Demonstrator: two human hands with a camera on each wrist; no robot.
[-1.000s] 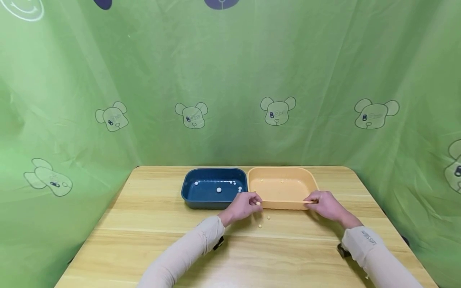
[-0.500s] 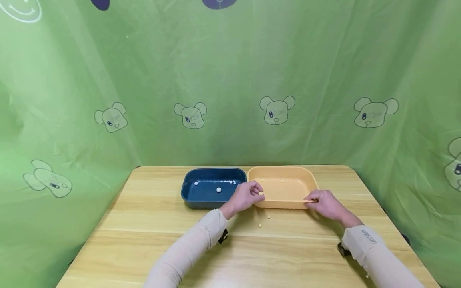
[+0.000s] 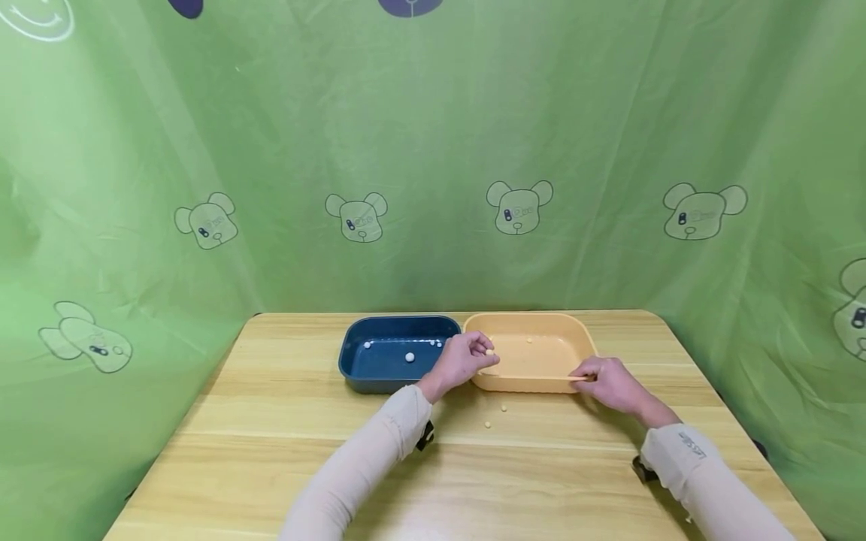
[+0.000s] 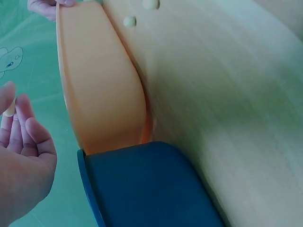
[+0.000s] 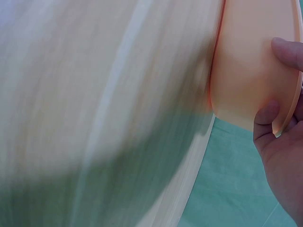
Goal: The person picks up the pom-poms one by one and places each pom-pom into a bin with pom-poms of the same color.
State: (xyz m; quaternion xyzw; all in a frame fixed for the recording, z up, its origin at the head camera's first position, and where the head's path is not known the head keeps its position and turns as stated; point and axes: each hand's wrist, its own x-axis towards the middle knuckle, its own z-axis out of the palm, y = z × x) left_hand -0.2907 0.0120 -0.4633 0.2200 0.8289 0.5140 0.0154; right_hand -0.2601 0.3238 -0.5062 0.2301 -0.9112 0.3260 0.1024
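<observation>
My left hand (image 3: 460, 361) hovers over the near left corner of the orange bin (image 3: 534, 385), pinching a small pale yellow ball (image 4: 9, 110) between thumb and fingertips. With thumb and fingers over the rim, my right hand (image 3: 612, 385) grips the bin's near right corner; the right wrist view shows the thumb and fingers on either side of the wall (image 5: 251, 61). Inside the orange bin lies a small yellow ball (image 3: 530, 340). Two more, a near ball (image 3: 488, 425) and a farther ball (image 3: 504, 408), rest on the table in front of it.
A dark blue bin (image 3: 382, 386) stands against the orange bin's left side, holding several white balls of differing size, the largest ball (image 3: 410, 358) near its middle. Both bins sit at the back of the wooden table (image 3: 284, 406), before a green curtain (image 3: 433, 263).
My left hand has risen from the orange bin's near wall and moved forward over its rim, carrying the yellow ball. The right hand keeps its grip in the same place.
</observation>
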